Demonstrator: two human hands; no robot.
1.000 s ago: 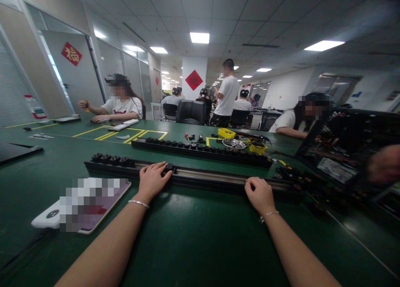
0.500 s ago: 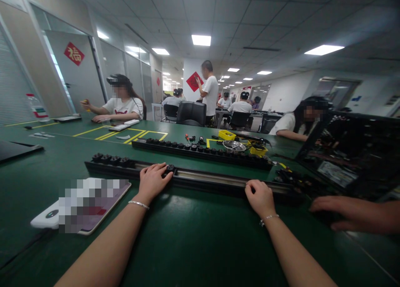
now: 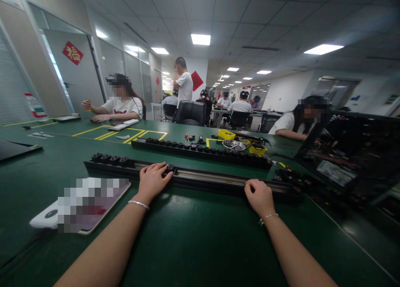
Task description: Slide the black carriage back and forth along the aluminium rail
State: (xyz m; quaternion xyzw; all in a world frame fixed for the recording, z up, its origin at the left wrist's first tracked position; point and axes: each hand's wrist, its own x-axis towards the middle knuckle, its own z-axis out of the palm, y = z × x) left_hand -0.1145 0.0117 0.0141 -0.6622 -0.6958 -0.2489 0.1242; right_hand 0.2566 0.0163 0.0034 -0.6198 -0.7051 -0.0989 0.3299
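Note:
A long black track rail (image 3: pixel 215 178) with a pale inner channel lies across the green table in front of me. Several small black round-faced modules (image 3: pixel 111 159) sit in its left part. My left hand (image 3: pixel 153 179) is closed over the rail left of its middle, its thumb beside a single black module (image 3: pixel 170 167). Farther right, my right hand (image 3: pixel 259 195) is curled over the near edge of the same rail, fingertips partly hidden. Behind it lies a second black rail (image 3: pixel 200 151) filled with a row of similar modules.
A white power bank (image 3: pixel 46 214) and a phone (image 3: pixel 108 212) lie at left. Yellow bins (image 3: pixel 226 134), a metal dish (image 3: pixel 233 145) and loose black parts are beyond the rails. A dark panel (image 3: pixel 350 153) stands at right. Two people (image 3: pixel 126 107) (image 3: pixel 287 122) sit across the table.
Another person's hand at the right has gone out of view. The standing person in the background has shifted left. Both my hands and the rail stay where they were.

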